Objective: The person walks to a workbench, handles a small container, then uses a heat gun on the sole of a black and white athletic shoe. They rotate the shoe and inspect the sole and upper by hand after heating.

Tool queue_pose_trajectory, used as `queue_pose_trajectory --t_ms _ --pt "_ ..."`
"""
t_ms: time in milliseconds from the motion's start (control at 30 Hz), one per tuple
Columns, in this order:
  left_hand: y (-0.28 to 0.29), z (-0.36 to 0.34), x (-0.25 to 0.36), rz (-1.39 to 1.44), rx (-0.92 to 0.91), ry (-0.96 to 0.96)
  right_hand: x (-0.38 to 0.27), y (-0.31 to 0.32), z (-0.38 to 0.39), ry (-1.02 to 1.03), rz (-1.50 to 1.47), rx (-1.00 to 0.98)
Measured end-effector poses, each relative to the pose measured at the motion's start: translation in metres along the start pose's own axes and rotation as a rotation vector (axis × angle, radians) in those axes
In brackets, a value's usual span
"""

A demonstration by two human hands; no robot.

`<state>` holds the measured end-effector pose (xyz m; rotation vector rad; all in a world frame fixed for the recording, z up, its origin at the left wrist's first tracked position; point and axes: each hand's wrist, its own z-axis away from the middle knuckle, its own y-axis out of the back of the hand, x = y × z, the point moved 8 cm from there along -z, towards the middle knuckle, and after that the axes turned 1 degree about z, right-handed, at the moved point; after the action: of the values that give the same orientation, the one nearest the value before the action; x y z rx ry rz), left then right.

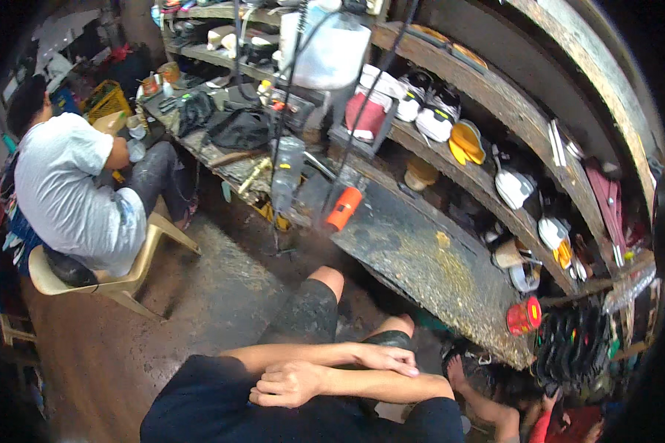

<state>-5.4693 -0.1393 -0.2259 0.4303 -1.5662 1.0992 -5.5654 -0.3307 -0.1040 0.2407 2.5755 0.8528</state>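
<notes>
My forearms are crossed in front of my dark shirt (214, 406), above my lap. My left hand (388, 359) reaches across to the right and rests on my right forearm near the elbow, its fingers laid loosely over it, holding nothing. Pointing left, my right hand (284, 384) is closed with curled fingers beside my left elbow. Its palm is hidden, so I cannot see whether anything is inside. A dark workbench (414, 244) crusted with yellowish residue stands beyond my knees. On its left end lies an orange cylindrical tool (344, 209); a red can (524, 316) stands at its right end.
Shelves (495, 188) with shoes (515, 186) rise behind the bench. At left a person in a grey shirt (74, 192) sits on a beige plastic chair (137, 269) by a cluttered table (229, 159). Another person's bare leg (488, 406) shows at lower right. Cables (292, 81) hang down.
</notes>
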Motion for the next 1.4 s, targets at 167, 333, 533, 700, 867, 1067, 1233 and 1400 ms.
queue_pose_trajectory --t_ms 167,333,533,700,867,1067,1233,1400 --pt "-0.003 0.002 -0.013 0.182 -0.137 0.052 0.0 0.018 -0.01 0.033 0.025 0.104" --pt "-0.033 -0.025 -0.006 0.337 -0.266 -0.152 0.006 0.042 -0.023 0.197 0.086 0.232" --pt "0.041 0.114 0.012 0.846 -0.33 -0.256 0.012 0.077 -0.009 0.067 0.197 0.247" --pt "0.131 0.265 0.044 0.365 0.421 -0.26 0.086 0.134 0.016 -0.67 0.32 0.389" --pt "0.192 0.377 0.156 -0.184 1.21 -0.557 0.227 0.162 0.012 -1.015 0.003 0.741" --pt "0.278 0.358 0.226 -0.822 1.731 -0.461 0.389 0.149 0.03 -1.604 -0.207 0.69" --pt "0.295 0.349 0.225 -0.965 1.784 -0.3 0.408 0.135 0.027 -1.609 -0.856 0.784" --pt "0.265 0.365 0.234 -1.234 1.831 -0.352 0.396 0.124 0.037 -1.704 -0.967 0.873"
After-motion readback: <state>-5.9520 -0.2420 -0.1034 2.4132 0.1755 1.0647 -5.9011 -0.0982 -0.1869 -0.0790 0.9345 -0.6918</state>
